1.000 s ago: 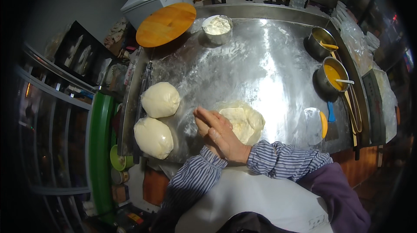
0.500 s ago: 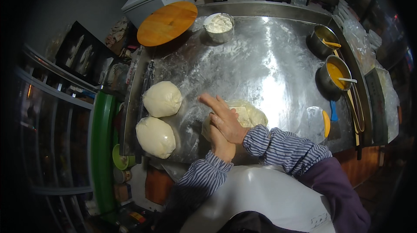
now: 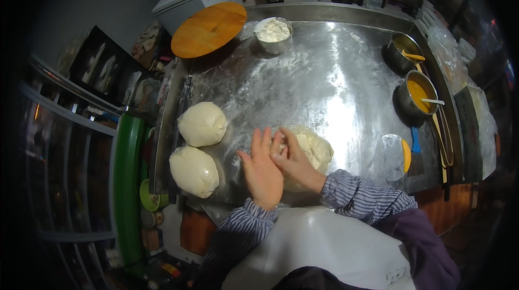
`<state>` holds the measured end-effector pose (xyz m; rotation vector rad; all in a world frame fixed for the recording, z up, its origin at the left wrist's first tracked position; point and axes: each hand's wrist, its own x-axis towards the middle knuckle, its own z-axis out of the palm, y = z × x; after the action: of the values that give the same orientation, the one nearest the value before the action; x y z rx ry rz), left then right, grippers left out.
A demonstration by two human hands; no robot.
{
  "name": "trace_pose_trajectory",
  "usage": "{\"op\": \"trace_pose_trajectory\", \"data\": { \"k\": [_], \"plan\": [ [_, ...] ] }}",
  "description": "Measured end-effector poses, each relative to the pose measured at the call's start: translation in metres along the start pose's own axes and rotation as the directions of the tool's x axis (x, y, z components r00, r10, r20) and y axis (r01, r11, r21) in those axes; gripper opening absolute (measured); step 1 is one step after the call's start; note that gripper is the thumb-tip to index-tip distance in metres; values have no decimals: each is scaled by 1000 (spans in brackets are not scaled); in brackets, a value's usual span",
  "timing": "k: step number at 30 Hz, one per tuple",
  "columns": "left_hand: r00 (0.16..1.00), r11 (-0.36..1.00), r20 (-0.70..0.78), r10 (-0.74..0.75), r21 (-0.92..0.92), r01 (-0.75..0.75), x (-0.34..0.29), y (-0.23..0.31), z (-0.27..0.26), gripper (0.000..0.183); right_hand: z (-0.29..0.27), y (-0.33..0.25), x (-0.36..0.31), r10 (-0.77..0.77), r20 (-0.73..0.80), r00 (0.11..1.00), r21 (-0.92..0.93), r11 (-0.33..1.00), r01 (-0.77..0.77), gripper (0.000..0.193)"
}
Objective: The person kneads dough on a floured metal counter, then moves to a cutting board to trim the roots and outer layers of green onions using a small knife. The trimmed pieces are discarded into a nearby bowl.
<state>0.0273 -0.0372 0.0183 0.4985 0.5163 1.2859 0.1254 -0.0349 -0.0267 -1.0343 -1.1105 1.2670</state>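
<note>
- While the left hand [image 3: 263,174] is held palm up over the near edge of the tabletop [image 3: 367,74], its fingers [image 3: 266,138] stretch forward, slightly parted, with the thumb spread out to the left; nothing shows in its grasp.
- Where the two hands meet, the right hand [image 3: 300,167] overlaps the left one's little-finger side, its own fingers bent; whether they pinch anything I cannot tell.
- A soft mass of pale dough [image 3: 320,152], apparently in clear plastic, lies on the tabletop just beyond the right hand, partly hidden by it; contact between the two is unclear.
- Two rounded dough balls [image 3: 203,123], smooth and film-wrapped, sit one nearer than the other by the left edge.
- At the far side stands a metal bowl of white flour [image 3: 273,31], beside a round wooden board [image 3: 208,29].
- Along the right edge are two metal pots; the nearer contains orange liquid [image 3: 417,93] and a white-handled spoon [image 3: 432,101].
- Nearer the person lie a yellow-edged scraper [image 3: 406,156] and a blue-handled tool [image 3: 415,140].
- Striped sleeves [image 3: 367,195] cover both forearms.
</note>
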Motion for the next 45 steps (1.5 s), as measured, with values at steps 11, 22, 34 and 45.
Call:
{"op": "trace_pose_trajectory", "data": {
  "k": [11, 22, 34, 45],
  "plan": [
    [981, 977, 192, -6, 212, -35, -9, -9, 8, 91, 4, -11, 22, 406, -80, 910, 323, 875, -362, 28],
    [971, 798, 203, -130, 603, -20, -10, -10, -2, 103, -3, 0, 12, -149, -137, 979, -221, 968, 116, 24],
    [989, 782, 121, 84, 607, -141, -15, 1, -1, 74, -44, -32, 37, 456, 165, 875, 575, 676, -461, 73],
    [815, -95, 450, 365, 889, -448, 18, -27, -24, 21, -12, -45, -4, 178, 464, 868, 185, 938, -292, 63]
  ]
}}
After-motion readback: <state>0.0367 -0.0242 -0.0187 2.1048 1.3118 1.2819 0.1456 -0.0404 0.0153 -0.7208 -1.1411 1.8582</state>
